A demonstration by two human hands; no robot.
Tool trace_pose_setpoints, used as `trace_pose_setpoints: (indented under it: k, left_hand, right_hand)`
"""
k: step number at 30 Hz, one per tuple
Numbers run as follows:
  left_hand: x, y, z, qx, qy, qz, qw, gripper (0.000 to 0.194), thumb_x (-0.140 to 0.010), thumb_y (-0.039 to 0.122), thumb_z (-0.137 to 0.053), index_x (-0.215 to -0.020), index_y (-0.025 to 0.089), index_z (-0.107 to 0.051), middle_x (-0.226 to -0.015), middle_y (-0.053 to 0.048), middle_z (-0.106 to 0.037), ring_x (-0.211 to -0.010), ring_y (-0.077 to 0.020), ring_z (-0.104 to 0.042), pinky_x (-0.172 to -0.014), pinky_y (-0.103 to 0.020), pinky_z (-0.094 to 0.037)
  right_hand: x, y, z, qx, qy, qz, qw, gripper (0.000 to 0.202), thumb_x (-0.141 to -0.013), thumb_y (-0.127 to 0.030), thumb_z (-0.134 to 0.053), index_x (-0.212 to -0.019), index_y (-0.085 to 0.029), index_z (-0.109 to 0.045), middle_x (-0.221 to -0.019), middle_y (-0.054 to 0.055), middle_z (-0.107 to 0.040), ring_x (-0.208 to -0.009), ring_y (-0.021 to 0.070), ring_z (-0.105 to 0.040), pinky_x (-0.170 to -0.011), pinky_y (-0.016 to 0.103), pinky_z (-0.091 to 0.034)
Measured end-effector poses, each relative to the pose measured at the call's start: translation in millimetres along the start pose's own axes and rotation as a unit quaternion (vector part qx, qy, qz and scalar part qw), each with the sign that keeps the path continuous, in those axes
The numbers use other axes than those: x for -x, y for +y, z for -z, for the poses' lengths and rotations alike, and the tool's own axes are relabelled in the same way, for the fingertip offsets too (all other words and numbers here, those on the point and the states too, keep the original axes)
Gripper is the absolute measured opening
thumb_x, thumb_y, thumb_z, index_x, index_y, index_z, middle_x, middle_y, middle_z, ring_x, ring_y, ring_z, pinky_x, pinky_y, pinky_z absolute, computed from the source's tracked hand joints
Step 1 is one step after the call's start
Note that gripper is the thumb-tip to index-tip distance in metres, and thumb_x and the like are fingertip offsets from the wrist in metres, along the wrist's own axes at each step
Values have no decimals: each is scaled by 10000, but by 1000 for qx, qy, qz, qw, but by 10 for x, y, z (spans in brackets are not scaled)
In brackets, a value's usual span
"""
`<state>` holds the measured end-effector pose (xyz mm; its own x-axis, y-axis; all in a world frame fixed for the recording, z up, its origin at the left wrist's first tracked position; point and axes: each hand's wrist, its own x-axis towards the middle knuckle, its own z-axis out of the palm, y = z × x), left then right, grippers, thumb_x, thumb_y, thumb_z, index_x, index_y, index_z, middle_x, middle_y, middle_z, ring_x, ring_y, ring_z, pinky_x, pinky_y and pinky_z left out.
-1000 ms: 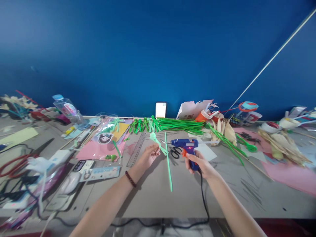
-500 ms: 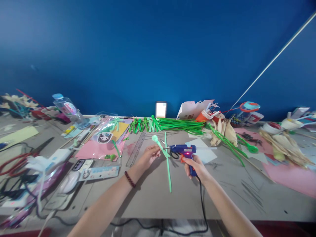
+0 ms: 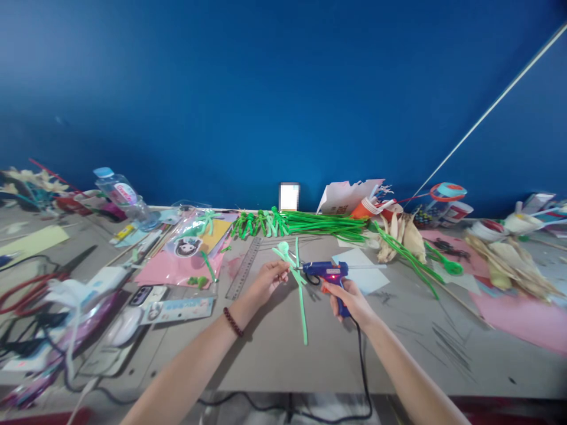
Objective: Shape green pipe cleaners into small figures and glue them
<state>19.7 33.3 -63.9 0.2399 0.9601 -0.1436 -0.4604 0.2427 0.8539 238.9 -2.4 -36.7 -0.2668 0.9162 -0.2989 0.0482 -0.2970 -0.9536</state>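
My left hand (image 3: 273,278) pinches a pale green piece (image 3: 283,248) with a round head and crossing strips, held above the table's middle. In my right hand (image 3: 348,296) is a blue hot glue gun (image 3: 326,270), gripped by its handle, with a red light lit and a finger at the orange trigger. A clear glue stick comes out of the gun's back end. The nozzle points left and is at the strips of the green piece; whether it touches them I cannot tell. A longer pale green strip (image 3: 302,316) lies on the table just below.
Green stems (image 3: 325,225) and small green pieces (image 3: 259,223) lie along the wall. A ruler (image 3: 244,268), a plastic bag (image 3: 188,245) and scissors (image 3: 33,289) are on the left. Dried husks (image 3: 405,236) are right. The gun's black cord (image 3: 364,366) hangs over the front edge.
The green piece has turned and shifted slightly right in my left hand, and another of its strips now shows. My right hand and the glue gun have moved slightly left.
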Motion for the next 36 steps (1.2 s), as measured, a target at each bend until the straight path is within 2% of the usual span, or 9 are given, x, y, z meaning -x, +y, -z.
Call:
trace_pose_setpoints:
  k: [17,36]
  left_hand:
    - [-26,-31,42,-14,-19,-4,1000,193,-672,282,-718,-613,130,-616,-537,26,-481,-514,-78,-437,-530,-227,-334]
    - [-19,-21,29,-17,0,0,1000,224,-626,308,-747,-610,124,-621,-526,25,-490,-505,-80,-439,-544,-240,-333]
  right_hand:
    - [5,4,15,25,-13,-3,1000,431,-683,-589,-582,-672,-163,-516,-335,-34,-514,-244,79,-414,-276,162,-322]
    - [-2,-1,3,17,-10,-10,1000,414,-669,-576,-591,-657,-172,-498,-324,-41,-499,-234,79,-394,-260,170,-313]
